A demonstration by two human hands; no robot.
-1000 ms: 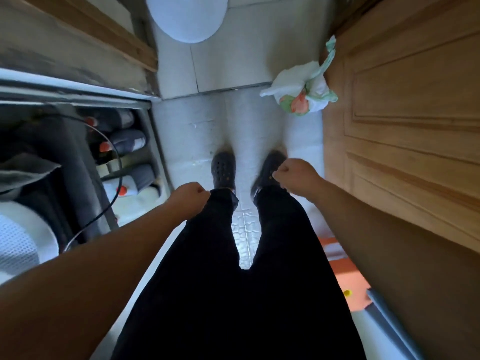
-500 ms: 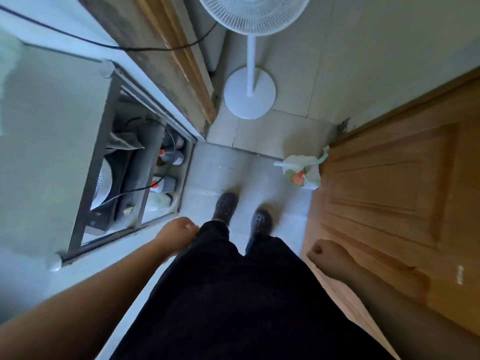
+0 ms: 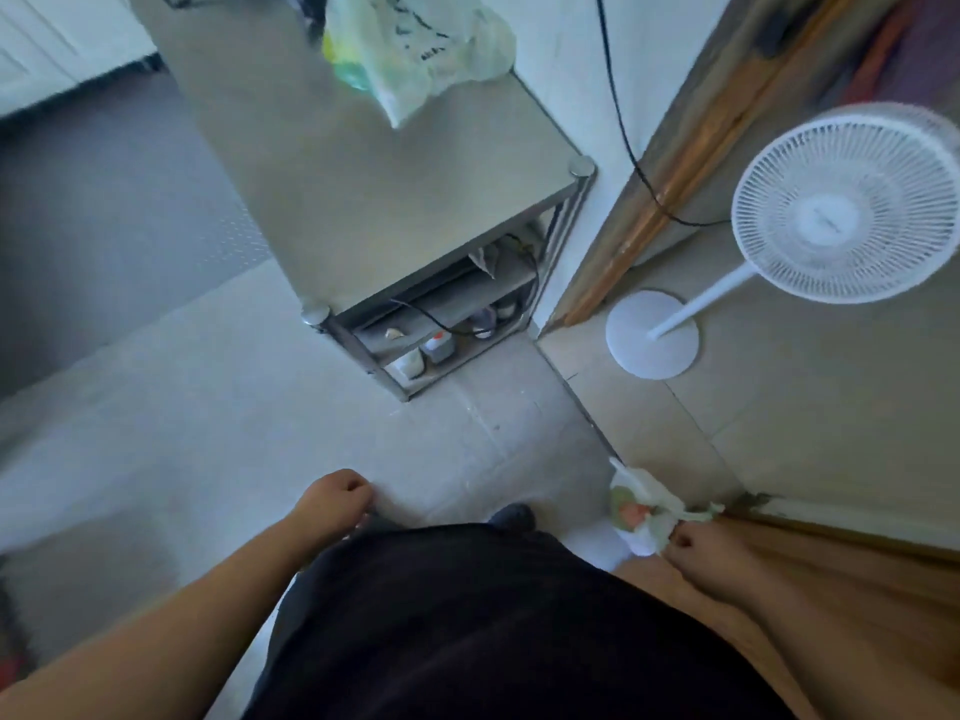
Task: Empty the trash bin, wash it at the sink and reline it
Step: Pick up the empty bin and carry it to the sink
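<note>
A tied white trash bag [image 3: 641, 506] with green and orange showing through lies on the tiled floor by the wooden door's edge. My right hand [image 3: 701, 556] hangs just beside and below it, fingers curled, touching nothing that I can make out. My left hand [image 3: 332, 501] is a loose fist over the floor at the left of my dark trousers, holding nothing. No trash bin is in view.
A steel shelf unit [image 3: 395, 200] stands ahead with a pale green plastic bag [image 3: 415, 49] on top and bottles on its lower shelves. A white standing fan [image 3: 841, 205] is at the right beyond a doorway. A wooden door [image 3: 857, 574] is at lower right.
The view has tilted up and swung left, so the shelf top and fan head now show. The trash bag lies where it was. Both hands stayed curled and empty.
</note>
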